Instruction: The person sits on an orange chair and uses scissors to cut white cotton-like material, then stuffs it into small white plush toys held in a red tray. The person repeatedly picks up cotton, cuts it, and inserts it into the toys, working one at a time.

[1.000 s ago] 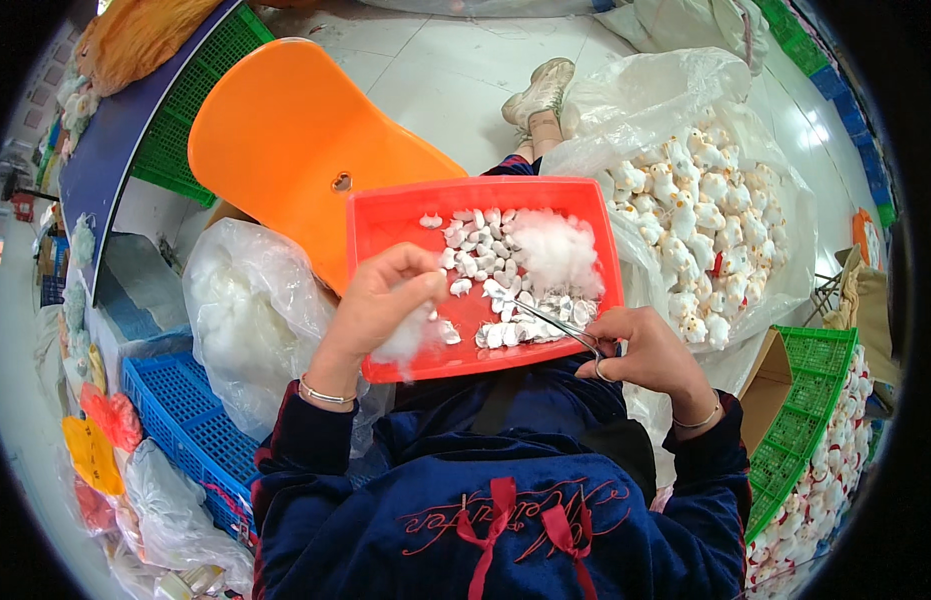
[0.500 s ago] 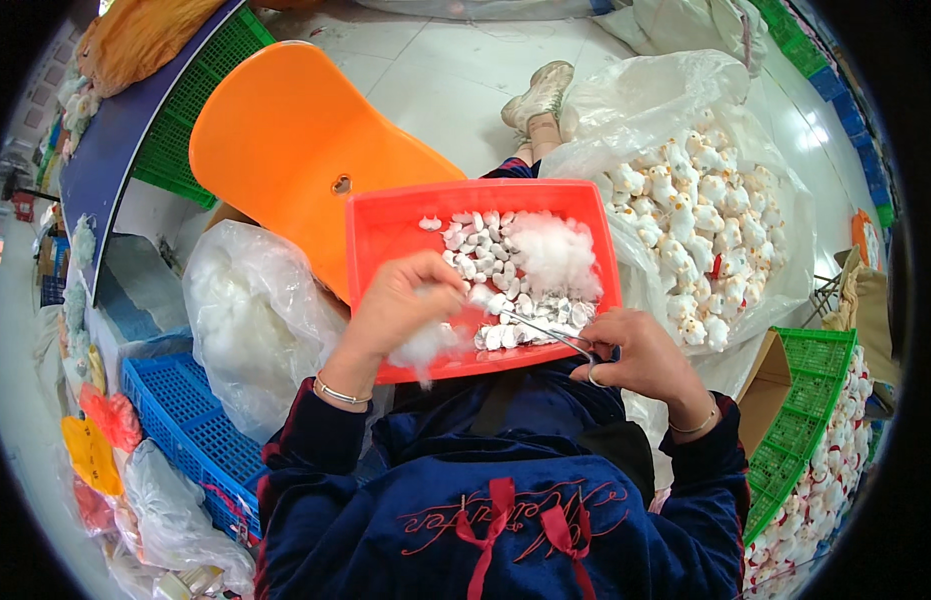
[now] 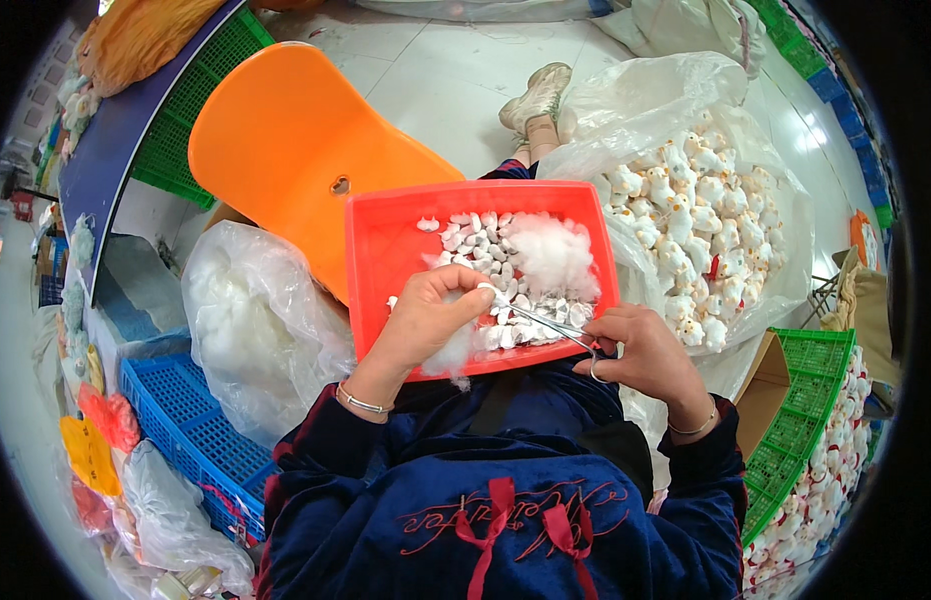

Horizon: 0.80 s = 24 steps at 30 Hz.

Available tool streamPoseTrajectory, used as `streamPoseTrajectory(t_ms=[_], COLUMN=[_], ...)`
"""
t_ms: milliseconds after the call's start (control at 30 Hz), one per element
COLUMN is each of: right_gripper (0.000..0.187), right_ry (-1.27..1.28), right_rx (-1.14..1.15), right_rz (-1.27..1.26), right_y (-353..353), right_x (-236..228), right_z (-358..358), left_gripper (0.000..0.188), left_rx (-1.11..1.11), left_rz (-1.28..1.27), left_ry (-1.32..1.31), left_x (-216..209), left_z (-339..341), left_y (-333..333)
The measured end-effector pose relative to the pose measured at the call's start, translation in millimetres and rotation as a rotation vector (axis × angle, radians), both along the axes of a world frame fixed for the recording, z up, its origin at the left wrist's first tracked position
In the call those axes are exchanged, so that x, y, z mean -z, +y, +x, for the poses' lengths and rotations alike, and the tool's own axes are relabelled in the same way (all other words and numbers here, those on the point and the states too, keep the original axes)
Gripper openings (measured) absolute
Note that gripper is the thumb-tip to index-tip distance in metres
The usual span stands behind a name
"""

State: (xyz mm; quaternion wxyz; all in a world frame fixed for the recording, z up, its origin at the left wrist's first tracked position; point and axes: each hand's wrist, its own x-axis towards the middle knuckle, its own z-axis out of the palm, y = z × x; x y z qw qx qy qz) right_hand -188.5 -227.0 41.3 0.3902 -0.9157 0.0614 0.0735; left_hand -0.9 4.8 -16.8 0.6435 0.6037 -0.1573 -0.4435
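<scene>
Slipping seems the likeliest trouble: if the scissor-handled tool (image 3: 545, 321) pushes off-centre, the small white piece (image 3: 496, 297) could pop from our left hand (image 3: 430, 315), over the red tray (image 3: 379, 250). That hand pinches it, thumb to fingertip, white fluff (image 3: 452, 354) near its palm; our right hand (image 3: 640, 350) curls around the handles.

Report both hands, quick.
Left hand: closed, pinching a small white piece, fluff under the palm.
Right hand: closed, holding the metal tool by its handles.
</scene>
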Motion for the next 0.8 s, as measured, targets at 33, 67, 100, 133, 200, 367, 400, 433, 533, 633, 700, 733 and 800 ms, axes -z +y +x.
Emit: streamPoseTrajectory(t_ms=[33,67,100,133,200,367,400,433,533,633,700,733,800], right_gripper=[0.035,0.035,0.035,0.034,0.034,0.032,0.032,0.032,0.032,0.039,0.038,0.038,0.04], right_ry=[-0.004,0.002,0.007,0.013,0.002,-0.001,-0.017,-0.033,0.027,0.05,0.032,0.023,-0.036], right_rx=[-0.008,-0.008,-0.008,-0.008,0.015,0.077,0.082,0.086,0.101,0.115,0.085,0.069,0.07], right_rz=[-0.005,-0.007,-0.01,-0.012,0.015,0.081,0.085,0.09,0.115,0.152,0.133,0.123,0.095], right_y=[0.4,1.4,2.3,3.3,6.2,9.8,11.0,12.0,14.2,16.1,14.2,13.5,14.6], right_x=[-0.1,0.7,1.3,1.8,3.2,9.7,11.2,11.8,10.9,12.8,14.5,15.0,16.2], right_z=[0.9,1.4,1.9,2.3,3.3,1.9,1.6,1.8,5.3,5.0,4.4,4.1,3.1], left_gripper=[0.016,0.016,0.015,0.014,0.012,0.011,0.011,0.012,0.014,0.012,0.01,0.01,0.009], left_rx=[-0.011,-0.022,-0.032,-0.041,-0.072,-0.13,-0.142,-0.154,-0.157,-0.181,-0.221,-0.246,-0.249], left_rz=[-0.018,-0.032,-0.041,-0.05,-0.072,-0.132,-0.146,-0.161,-0.208,-0.171,-0.152,-0.158,-0.151], left_ry=[0.019,0.037,0.051,0.066,0.081,0.033,0.047,0.061,0.114,0.135,0.115,0.094,0.091], left_x=[1.9,3.5,4.9,6.0,6.0,1.7,2.2,3.6,12.5,6.4,4.7,6.3,7.1], left_z=[-0.9,-1.6,-2.2,-2.9,-4.9,-12.7,-13.5,-14.2,-13.2,-13.7,-15.3,-16.0,-16.1], left_y=[0.7,2.1,3.0,3.5,3.5,-3.0,-3.3,-3.3,-2.1,-3.6,-5.5,-7.1,-7.1])
